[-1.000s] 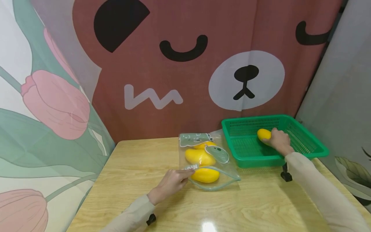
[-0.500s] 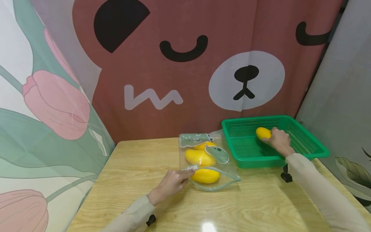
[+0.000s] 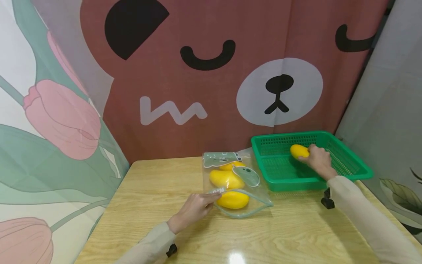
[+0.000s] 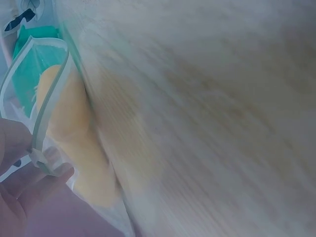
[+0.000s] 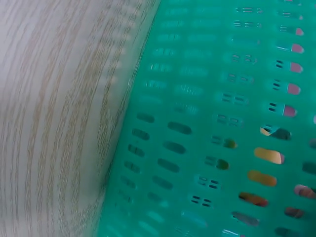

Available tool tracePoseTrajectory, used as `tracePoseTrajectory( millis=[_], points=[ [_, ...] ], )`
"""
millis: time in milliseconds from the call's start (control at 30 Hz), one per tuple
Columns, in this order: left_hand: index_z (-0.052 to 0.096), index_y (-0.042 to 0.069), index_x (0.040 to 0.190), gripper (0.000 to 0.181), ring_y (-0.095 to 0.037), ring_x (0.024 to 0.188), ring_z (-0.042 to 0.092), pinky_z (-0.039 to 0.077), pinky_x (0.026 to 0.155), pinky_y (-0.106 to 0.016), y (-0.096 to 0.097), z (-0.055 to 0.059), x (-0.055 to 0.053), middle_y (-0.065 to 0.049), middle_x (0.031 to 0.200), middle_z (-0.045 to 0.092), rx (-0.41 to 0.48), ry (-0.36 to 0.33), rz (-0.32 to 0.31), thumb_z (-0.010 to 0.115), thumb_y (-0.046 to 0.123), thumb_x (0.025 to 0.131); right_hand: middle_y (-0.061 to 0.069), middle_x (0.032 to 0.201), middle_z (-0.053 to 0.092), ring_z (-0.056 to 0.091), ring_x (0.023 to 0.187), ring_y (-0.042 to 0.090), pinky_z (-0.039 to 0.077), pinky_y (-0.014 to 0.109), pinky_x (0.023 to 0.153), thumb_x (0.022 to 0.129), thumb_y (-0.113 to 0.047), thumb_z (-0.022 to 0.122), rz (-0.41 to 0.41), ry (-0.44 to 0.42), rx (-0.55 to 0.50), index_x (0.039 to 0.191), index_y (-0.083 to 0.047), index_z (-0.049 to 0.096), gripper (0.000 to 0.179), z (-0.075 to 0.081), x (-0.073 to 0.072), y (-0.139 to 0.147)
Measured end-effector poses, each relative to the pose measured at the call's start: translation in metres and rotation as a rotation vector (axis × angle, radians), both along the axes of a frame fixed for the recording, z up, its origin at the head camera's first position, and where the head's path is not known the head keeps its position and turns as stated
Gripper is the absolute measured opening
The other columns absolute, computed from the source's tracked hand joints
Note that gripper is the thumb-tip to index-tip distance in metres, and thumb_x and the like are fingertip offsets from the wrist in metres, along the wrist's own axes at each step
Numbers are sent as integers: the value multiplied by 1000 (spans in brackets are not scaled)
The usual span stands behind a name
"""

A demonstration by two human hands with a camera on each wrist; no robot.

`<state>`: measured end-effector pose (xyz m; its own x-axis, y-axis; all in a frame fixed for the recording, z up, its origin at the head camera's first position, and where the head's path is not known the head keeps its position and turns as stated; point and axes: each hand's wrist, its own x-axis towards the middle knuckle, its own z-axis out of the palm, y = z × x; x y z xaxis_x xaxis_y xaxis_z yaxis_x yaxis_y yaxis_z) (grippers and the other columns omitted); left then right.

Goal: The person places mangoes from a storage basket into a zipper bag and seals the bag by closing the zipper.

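A clear zip bag (image 3: 260,194) with green printed patches lies on the table, its mouth parted toward the near side. Inside it are several yellow mangoes (image 3: 233,200). My left hand (image 3: 192,209) pinches the left end of the bag's zip edge; the left wrist view shows thumb and fingers on that zip strip (image 4: 48,106). Over the green basket (image 3: 290,181) at the right, my right hand (image 3: 318,160) grips another yellow mango (image 3: 298,151) by its right end. In the right wrist view the basket's slotted wall (image 5: 163,133) hides the hand, with bits of yellow behind the slots.
The wooden table (image 3: 158,183) reaches back to a brown bear-print curtain (image 3: 197,139). The basket touches or nearly touches the bag's right side and sits at the table's right edge. A flower-print curtain (image 3: 66,146) hangs along the left.
The mango in my right hand has shifted slightly up and left within the basket. My left hand and the bag stay practically in place.
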<state>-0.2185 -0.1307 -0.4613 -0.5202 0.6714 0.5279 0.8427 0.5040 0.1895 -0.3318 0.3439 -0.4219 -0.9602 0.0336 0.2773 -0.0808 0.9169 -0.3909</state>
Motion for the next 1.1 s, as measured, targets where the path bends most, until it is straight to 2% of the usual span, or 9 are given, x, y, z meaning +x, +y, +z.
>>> tracePoseTrajectory(
  millis=[233,500,767,1000,1100],
  points=[
    [72,4,118,42,-16,92,71,55,73,-19,0,0,-2,-9,118,69,10,0,-5,71,-11,78,20,73,55,47,59,28,38,46,58,84,-29,75,8,25,-14,104,16,53,54,2,-1,0],
    [73,5,116,41,-17,94,71,56,73,-21,0,2,-2,-7,117,70,9,31,-8,71,-11,78,23,78,58,47,59,27,35,41,56,84,-33,77,9,27,-29,115,21,53,67,1,3,-2],
    [72,5,118,42,-16,94,71,56,74,-22,0,3,-1,-7,118,69,-3,-6,0,71,-10,80,26,82,59,48,57,25,37,40,53,85,-28,75,26,79,-49,118,22,52,64,-1,5,-2],
    [72,5,119,43,-8,78,68,48,61,-9,-1,3,-1,-8,119,69,-2,-16,-4,71,-11,79,37,97,61,55,62,30,43,46,54,85,-25,75,42,115,-64,119,22,53,62,-3,7,-3],
    [71,4,119,43,-9,81,69,47,60,-7,-1,3,-1,-8,119,69,1,-16,-12,71,-11,79,37,97,61,56,62,30,42,46,54,85,-24,75,48,133,-69,119,22,53,61,-2,9,-4]
  ],
)
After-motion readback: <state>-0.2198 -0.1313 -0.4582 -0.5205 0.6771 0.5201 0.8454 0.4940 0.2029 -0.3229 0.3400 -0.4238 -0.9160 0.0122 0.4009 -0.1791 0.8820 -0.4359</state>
